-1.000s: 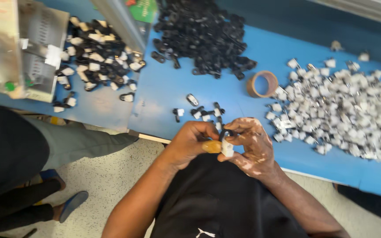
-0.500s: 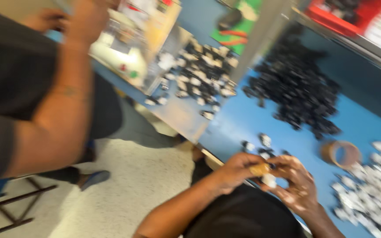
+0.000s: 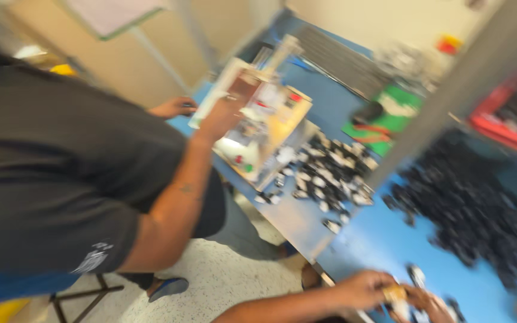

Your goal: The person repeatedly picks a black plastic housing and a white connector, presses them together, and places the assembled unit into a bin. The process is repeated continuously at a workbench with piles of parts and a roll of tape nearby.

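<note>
Though motion blur smears the view, the left hand (image 3: 363, 288) and right hand (image 3: 429, 302) meet at the bottom edge over the blue table (image 3: 390, 245), seemingly pinching a small tan part (image 3: 395, 293) between them. Beside them, a co-worker's arm (image 3: 181, 197) reaches to a machine (image 3: 264, 125).
</note>
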